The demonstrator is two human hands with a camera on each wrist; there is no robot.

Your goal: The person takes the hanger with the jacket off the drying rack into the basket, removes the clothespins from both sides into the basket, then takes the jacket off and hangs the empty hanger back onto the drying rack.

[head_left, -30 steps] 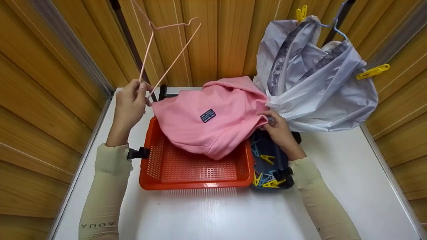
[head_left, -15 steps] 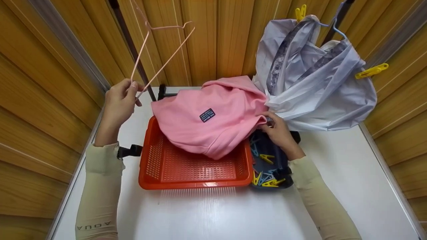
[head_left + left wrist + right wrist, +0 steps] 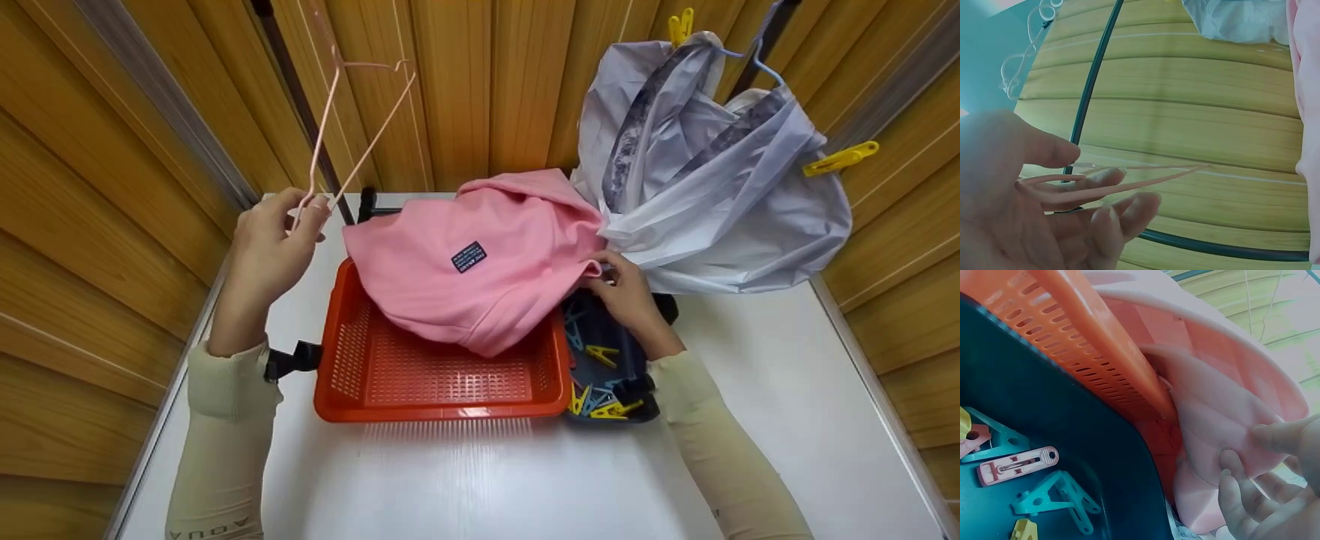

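My left hand (image 3: 266, 247) holds a pink wire clothes hanger (image 3: 322, 127) by one end, to the left of the orange basket. In the left wrist view the hanger (image 3: 1145, 188) passes between the thumb and the fingers. A pink cloth garment (image 3: 420, 262) with a dark printed label is draped over the back of the basket (image 3: 442, 412). At the garment's right edge, my right hand (image 3: 626, 296) pinches a fold of it. The right wrist view shows thumb and fingertips on that fold (image 3: 1213, 405), just beyond the basket's rim.
A dark tray (image 3: 626, 352) of yellow, blue and pink clothespins (image 3: 1019, 465) stands right of the basket. At the back right a grey-white garment (image 3: 720, 240) hangs from a blue hanger (image 3: 759, 56), with yellow clothespins on it. Dark rack poles (image 3: 289, 82) rise before the wood-panelled wall.
My left hand has drawn leftward, away from the pink garment, and the hanger's end has come clear of it. The hanger has turned and looks narrower. My right hand stays on the garment.
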